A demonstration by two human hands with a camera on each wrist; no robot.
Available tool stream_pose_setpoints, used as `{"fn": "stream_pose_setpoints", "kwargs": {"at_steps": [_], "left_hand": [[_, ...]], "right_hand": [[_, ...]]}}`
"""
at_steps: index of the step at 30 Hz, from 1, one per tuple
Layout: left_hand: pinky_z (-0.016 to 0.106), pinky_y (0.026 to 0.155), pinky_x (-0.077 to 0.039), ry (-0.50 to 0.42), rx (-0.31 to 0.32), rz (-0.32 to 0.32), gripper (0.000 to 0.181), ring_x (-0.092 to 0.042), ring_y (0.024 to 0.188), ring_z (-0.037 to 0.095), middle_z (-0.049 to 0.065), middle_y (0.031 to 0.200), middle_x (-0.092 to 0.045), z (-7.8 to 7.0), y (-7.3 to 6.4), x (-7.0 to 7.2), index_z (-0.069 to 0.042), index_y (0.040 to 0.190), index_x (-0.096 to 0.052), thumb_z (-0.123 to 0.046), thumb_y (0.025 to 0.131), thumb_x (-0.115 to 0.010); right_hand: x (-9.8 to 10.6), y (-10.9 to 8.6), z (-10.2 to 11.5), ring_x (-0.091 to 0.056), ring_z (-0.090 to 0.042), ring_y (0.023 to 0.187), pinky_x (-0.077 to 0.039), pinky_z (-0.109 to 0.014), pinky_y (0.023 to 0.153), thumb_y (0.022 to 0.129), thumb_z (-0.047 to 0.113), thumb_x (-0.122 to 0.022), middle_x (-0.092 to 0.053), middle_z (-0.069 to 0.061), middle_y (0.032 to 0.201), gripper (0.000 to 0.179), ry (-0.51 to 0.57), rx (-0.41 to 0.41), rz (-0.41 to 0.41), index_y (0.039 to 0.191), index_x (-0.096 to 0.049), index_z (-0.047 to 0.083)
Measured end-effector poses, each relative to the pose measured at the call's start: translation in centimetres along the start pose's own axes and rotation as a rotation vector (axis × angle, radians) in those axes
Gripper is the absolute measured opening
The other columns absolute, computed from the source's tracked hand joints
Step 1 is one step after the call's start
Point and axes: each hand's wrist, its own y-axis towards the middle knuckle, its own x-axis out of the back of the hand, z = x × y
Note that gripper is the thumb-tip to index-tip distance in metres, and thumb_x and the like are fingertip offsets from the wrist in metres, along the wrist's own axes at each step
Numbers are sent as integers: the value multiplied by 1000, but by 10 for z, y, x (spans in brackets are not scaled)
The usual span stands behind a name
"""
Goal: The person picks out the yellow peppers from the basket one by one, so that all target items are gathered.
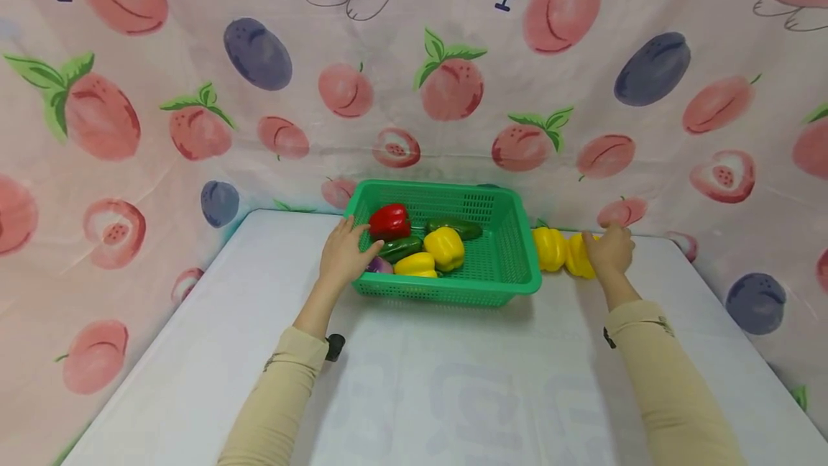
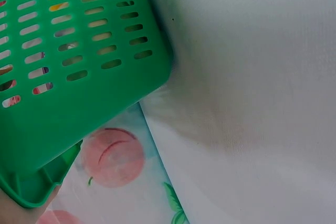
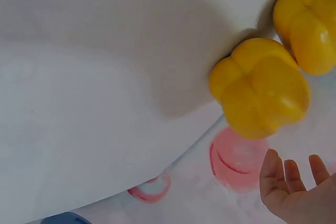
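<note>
My left hand (image 1: 344, 250) rests over the left rim of a green plastic basket (image 1: 440, 292), its thumb reaching over the inside. In the left wrist view only a bit of that hand (image 2: 11, 214) shows against the basket's rim (image 2: 31, 196). My right hand (image 1: 609, 249) is beside the nearer of two yellow bell peppers (image 1: 578, 257), partly covering it in the head view. The right wrist view shows the fingers spread and apart from this pepper (image 3: 260, 90). The other yellow pepper (image 1: 550, 249) lies between it and the basket.
Inside the basket are a red bell pepper (image 1: 389, 221), two dark green vegetables, two yellow peppers, one of them here (image 1: 444, 248), and something purple (image 1: 380, 265). The white table (image 1: 427, 380) meets a fruit-print cloth (image 1: 388, 121) behind.
</note>
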Motion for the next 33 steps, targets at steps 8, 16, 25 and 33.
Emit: {"fn": "stream_pose_setpoints", "kwargs": {"at_steps": [8,16,25,33], "left_hand": [[51,118,-16,-1,7,6,59,-20,143,39,24,152,-27,-2,-1,1,-5,137,-48,-46,94,-50],[51,118,-16,-2,7,6,59,-18,144,39,24,152,-26,-2,0,2,-5,137,-48,-46,94,-49],[52,118,-17,-2,12,9,60,-18,144,39,24,152,-26,0,-1,1,-5,137,-47,-46,94,-49],[53,117,-17,-7,9,9,60,-19,143,39,24,152,-27,-1,-1,0,-5,137,-47,-47,94,-49]], "right_hand": [[2,-3,16,-49,-48,111,-41,-57,96,92,18,-50,-54,-32,122,42,97,93,-73,123,-51,-9],[2,-13,39,-51,-41,102,-42,-49,89,92,14,-51,-56,-28,116,35,277,171,-133,120,-55,-7],[2,-27,63,-54,-41,98,-47,-48,85,92,13,-55,-54,-28,118,37,328,249,-60,125,-53,-3],[-3,-42,78,-51,-42,97,-46,-49,86,92,13,-56,-49,-30,121,42,335,344,75,130,-49,-2]]}}
